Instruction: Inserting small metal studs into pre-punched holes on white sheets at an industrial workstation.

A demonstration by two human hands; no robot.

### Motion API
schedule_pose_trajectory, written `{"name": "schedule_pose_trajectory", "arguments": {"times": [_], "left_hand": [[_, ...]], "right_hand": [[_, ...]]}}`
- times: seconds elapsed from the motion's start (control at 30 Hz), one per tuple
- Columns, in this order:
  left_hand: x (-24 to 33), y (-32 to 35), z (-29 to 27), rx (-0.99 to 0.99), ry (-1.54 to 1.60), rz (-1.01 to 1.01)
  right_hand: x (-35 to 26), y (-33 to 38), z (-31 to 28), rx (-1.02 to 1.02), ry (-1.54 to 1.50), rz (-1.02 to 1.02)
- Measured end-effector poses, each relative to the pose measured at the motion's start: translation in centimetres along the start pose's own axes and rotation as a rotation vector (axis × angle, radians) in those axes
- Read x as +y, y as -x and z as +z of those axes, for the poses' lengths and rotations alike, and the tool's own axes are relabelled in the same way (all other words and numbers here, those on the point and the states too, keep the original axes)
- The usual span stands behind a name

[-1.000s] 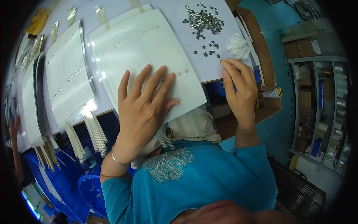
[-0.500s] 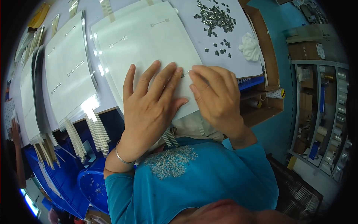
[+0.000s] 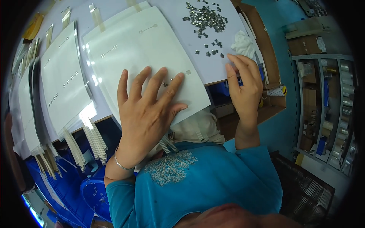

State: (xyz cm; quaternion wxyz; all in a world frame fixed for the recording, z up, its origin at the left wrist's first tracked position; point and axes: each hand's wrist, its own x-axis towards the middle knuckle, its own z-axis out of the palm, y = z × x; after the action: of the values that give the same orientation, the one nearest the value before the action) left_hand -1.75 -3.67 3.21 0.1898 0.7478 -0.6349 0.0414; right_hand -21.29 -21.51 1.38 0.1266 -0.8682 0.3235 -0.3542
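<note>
Pale grey tabletop (image 3: pixel 224 64) takes up the top, glare spots on it. Right of it, a teal-painted floor (image 3: pixel 277 125) and grey metal shelving (image 3: pixel 323 110) crammed with boxes. Blue plastic crates (image 3: pixel 72 178) sit below the tabletop.

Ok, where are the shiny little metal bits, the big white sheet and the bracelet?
metal bits (image 3: pixel 205 17), head view, middle of the heap.
white sheet (image 3: pixel 140 57), head view, bare middle.
bracelet (image 3: pixel 121 164), head view, band on left wrist.

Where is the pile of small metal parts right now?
In the head view the metal parts lie at the top, right of centre, on the white table, beyond the right hand and left of a crumpled white cloth.
</note>
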Motion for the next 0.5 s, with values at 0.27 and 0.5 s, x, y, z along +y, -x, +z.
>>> {"name": "schedule_pose_trajectory", "arguments": {"times": [0.27,0.5], "left_hand": [[0.4,-0.6,0.1,-0.011,-0.037,0.023],[0.3,-0.6,0.4,-0.011,0.022,0.003]], "right_hand": [[0.3,-0.7,-0.1,-0.054,0.139,-0.138],[1.0,-0.1,-1.3,-0.065,0.099,-0.115]]}}
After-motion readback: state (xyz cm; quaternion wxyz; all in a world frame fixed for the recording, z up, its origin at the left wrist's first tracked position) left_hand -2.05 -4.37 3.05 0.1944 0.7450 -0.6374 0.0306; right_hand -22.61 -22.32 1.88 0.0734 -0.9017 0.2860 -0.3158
